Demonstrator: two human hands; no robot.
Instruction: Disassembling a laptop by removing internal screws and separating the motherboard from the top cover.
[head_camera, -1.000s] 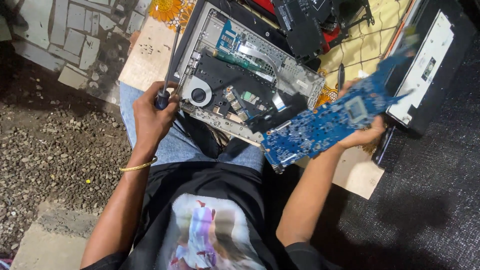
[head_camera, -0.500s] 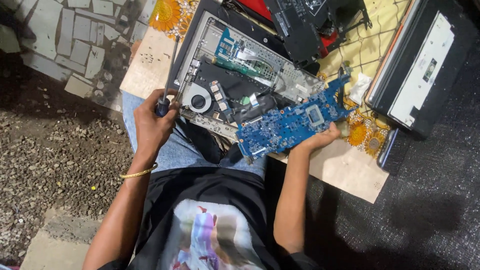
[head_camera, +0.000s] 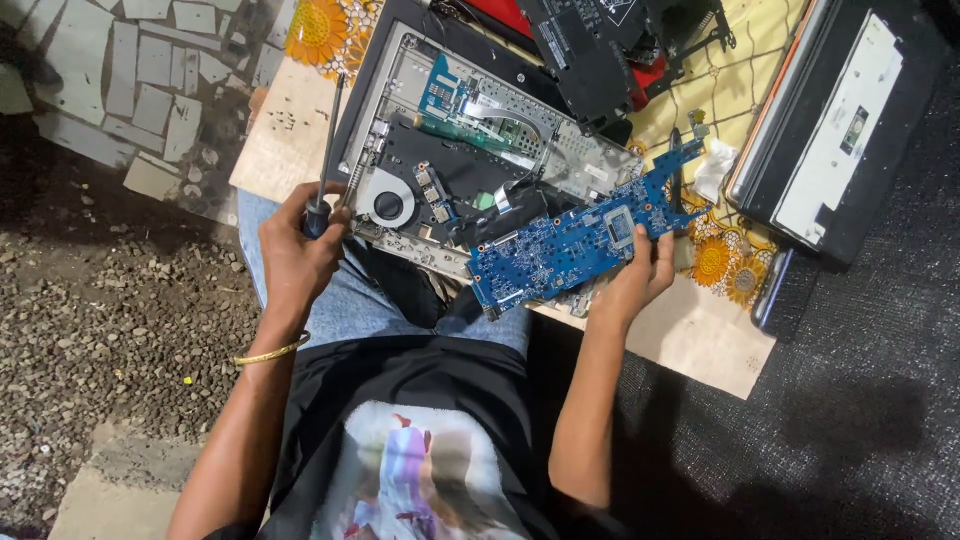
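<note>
Left hand (head_camera: 295, 250) closed in a fist round the handle of a screwdriver (head_camera: 326, 160) — shaft pointing far, tip over the left rim of the opened laptop base (head_camera: 400, 90). Gold bangle (head_camera: 270, 352) on that wrist.

Right hand (head_camera: 635, 285) gripping the blue circuit board (head_camera: 580, 240) by its near-right edge, thumb on top, fingers curled underneath. Board held tilted, left end near, right end far, hovering over the near-right corner of the laptop base and partly over the wooden board (head_camera: 690, 335) beneath it. Contact between circuit board and base — hard to tell from this angle, probably clear of it.

Inside the base: round cooling fan (head_camera: 388, 207) at the near-left, just beside the screwdriver hand; smaller blue-green card (head_camera: 445, 92) at the far side; flat ribbon cable (head_camera: 495, 105) next to it.

Far of the base: black battery pack (head_camera: 580, 45) lying over something red (head_camera: 505, 15). Right of it: yellow flower-print cloth (head_camera: 735, 80) and a second dark laptop (head_camera: 840, 130) with a pale panel, well apart from both hands. Crumpled white scrap (head_camera: 714, 168) just right of the circuit board's far end.

Left of the scene: gravel floor (head_camera: 90, 300) and broken tile pieces (head_camera: 130, 70). Right: dark woven mat (head_camera: 860, 400).
</note>
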